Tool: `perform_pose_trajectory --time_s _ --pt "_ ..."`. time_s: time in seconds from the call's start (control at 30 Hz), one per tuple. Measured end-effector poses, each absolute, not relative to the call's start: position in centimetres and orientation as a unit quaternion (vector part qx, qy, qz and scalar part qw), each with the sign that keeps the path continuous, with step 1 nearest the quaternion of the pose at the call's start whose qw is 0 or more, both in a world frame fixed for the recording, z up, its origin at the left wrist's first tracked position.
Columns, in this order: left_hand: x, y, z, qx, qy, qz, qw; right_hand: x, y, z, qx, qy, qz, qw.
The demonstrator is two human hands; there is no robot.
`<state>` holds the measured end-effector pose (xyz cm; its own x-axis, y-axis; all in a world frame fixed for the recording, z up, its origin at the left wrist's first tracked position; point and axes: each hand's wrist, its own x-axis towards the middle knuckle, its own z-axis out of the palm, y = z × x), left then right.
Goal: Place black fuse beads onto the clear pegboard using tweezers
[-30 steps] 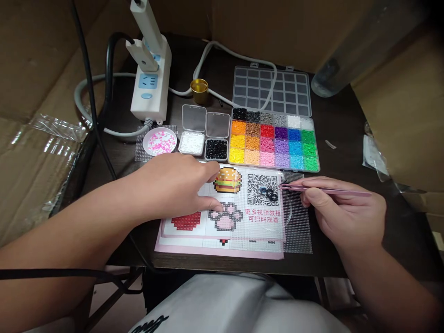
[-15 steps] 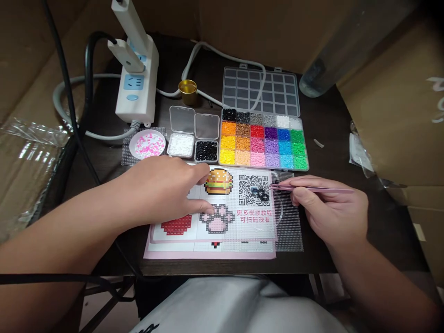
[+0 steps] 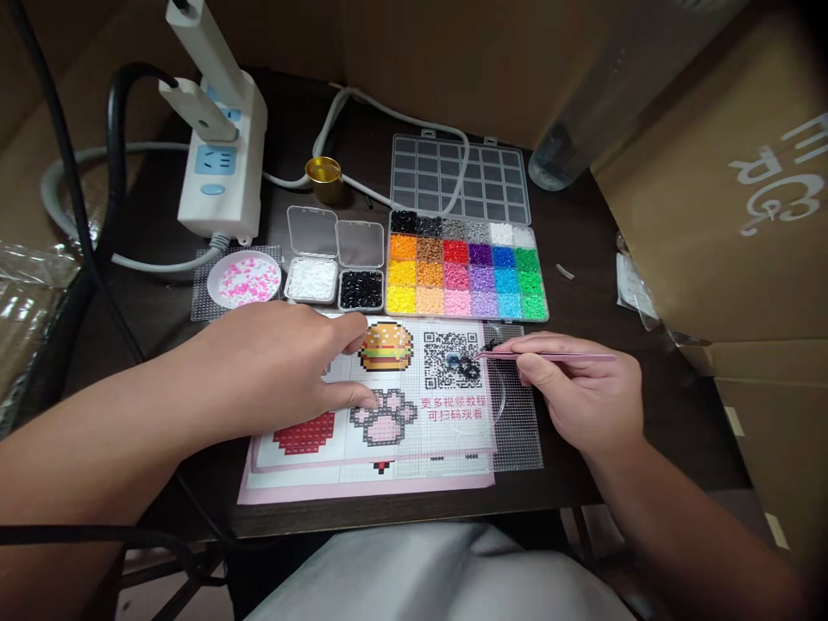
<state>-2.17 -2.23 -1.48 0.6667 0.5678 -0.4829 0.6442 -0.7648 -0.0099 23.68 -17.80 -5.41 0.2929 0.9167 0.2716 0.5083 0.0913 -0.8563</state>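
Observation:
My left hand (image 3: 285, 371) lies on a printed pattern sheet (image 3: 346, 444), thumb and forefinger spread, with the thumb tip on a paw print picture (image 3: 386, 423). My right hand (image 3: 588, 397) grips pink tweezers (image 3: 569, 357) that point left. Their tips are at a small cluster of black beads (image 3: 466, 368) over the printed QR code. Whether a bead sits between the tips is too small to tell. A clear pegboard (image 3: 517, 431) overlaps the sheet's right side and extends beyond it.
Behind the sheet are a bead box (image 3: 466, 267) with many colours, small cases of white beads (image 3: 311, 280) and black beads (image 3: 360, 290), and a dish (image 3: 216, 289) of pink and white beads. A gold cup (image 3: 323, 178), power strip (image 3: 226, 185) and cables stand farther back.
The whole view has shifted, so the table and its things appear farther left. Both hands keep nearly the same pose, with the tweezers still at the black beads.

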Motion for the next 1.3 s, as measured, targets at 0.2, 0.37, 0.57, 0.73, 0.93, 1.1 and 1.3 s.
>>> perform_pose_trajectory --time_s 0.2,0.37,0.57,0.73,0.93,1.1,1.3 --pt "-2.2 -2.4 -1.5 0.908 0.341 -0.235 0.068 23.6 -17.7 -5.4 -0.646 -0.555 0.208 0.482" --pt "-2.2 -2.2 -1.3 0.906 0.337 -0.241 0.087 24.2 -17.9 -5.8 -0.649 -0.544 0.195 0.495" --pt "-2.0 -2.2 -1.2 0.902 0.352 -0.229 0.096 25.1 -18.2 -6.4 -0.655 -0.514 0.213 0.511" --pt "-2.1 -2.3 -1.8 0.904 0.367 -0.191 0.108 24.7 -17.9 -6.2 -0.661 -0.518 0.198 0.505" --pt "-2.3 -2.4 -2.0 0.904 0.377 -0.177 0.099 24.4 -17.6 -5.7 -0.656 -0.539 0.186 0.494" --pt "-2.4 -2.4 -2.1 0.905 0.377 -0.167 0.101 24.5 -17.7 -5.9 -0.655 -0.538 0.19 0.495" --pt "-2.2 -2.5 -2.0 0.902 0.38 -0.177 0.099 24.4 -17.5 -5.8 -0.672 -0.528 0.183 0.486"
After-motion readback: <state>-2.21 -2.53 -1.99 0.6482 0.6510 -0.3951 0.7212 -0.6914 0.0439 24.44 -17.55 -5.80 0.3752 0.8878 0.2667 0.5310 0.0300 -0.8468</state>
